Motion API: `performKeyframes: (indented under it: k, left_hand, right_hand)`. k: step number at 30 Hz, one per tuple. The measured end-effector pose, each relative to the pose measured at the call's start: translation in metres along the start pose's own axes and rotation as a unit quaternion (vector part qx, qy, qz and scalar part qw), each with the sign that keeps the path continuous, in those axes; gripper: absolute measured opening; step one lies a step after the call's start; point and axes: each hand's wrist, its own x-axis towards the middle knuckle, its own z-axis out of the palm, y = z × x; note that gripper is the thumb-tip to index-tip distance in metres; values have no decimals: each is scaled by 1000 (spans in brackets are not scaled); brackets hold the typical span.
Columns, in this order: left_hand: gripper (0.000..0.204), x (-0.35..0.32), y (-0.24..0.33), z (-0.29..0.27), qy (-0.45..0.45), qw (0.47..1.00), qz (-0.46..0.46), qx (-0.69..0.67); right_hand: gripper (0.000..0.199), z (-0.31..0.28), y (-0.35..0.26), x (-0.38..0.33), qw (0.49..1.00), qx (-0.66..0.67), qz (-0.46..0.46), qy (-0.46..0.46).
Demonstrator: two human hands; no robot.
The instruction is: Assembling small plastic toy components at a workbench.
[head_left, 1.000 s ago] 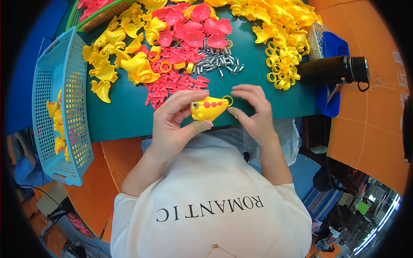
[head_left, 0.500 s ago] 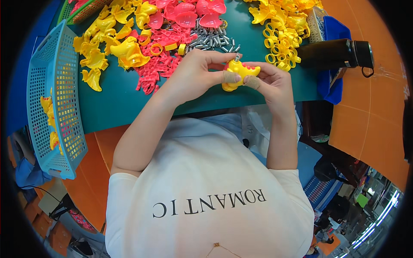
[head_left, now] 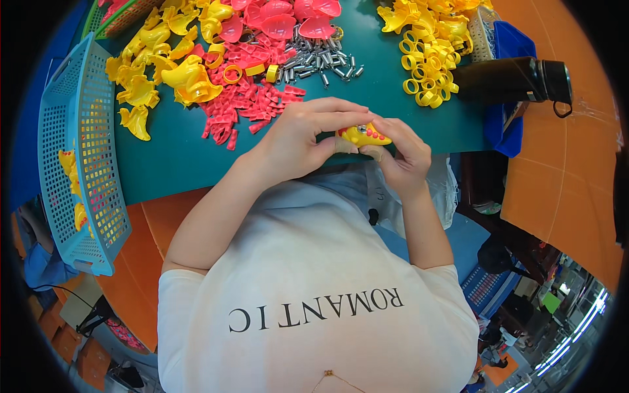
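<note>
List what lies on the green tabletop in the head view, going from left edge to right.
Blue basket → yellow shell parts → small pink pieces → metal pins → yellow toy held in the left hand and right hand → yellow rings → black bottle.

You have a green table (head_left: 196,164) in front of you. On it lie yellow shells (head_left: 187,78) and pink bits (head_left: 246,105) at the left, grey pins (head_left: 321,60) at the middle, yellow rings (head_left: 426,78) at the right. A black bottle (head_left: 508,80) lies by the rings. A blue basket (head_left: 78,157) sits at the left edge.
</note>
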Motion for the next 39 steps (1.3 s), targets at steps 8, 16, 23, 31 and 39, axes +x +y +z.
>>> performKeyframes:
  k: [8, 16, 23, 31, 39]
  left_hand:
    - [45, -11, 4, 12, 31, 998, 4, 52]
    - [42, -9, 1, 11, 62, 998, -7, 5]
    - [38, -11, -4, 19, 105, 994, 9, -6]
    - [38, -10, -4, 20, 104, 994, 23, 27]
    - [49, -2, 18, 20, 200, 979, -33, -31]
  right_hand:
    - [41, -11, -15, 16, 987, 65, 125, -78]
    - [29, 22, -4, 0, 956, 262, 117, 68]
    - [26, 9, 3, 10, 987, 148, 66, 15]
    - [28, 6, -6, 8, 985, 140, 103, 16]
    - [36, 9, 1, -10, 913, 316, 226, 127]
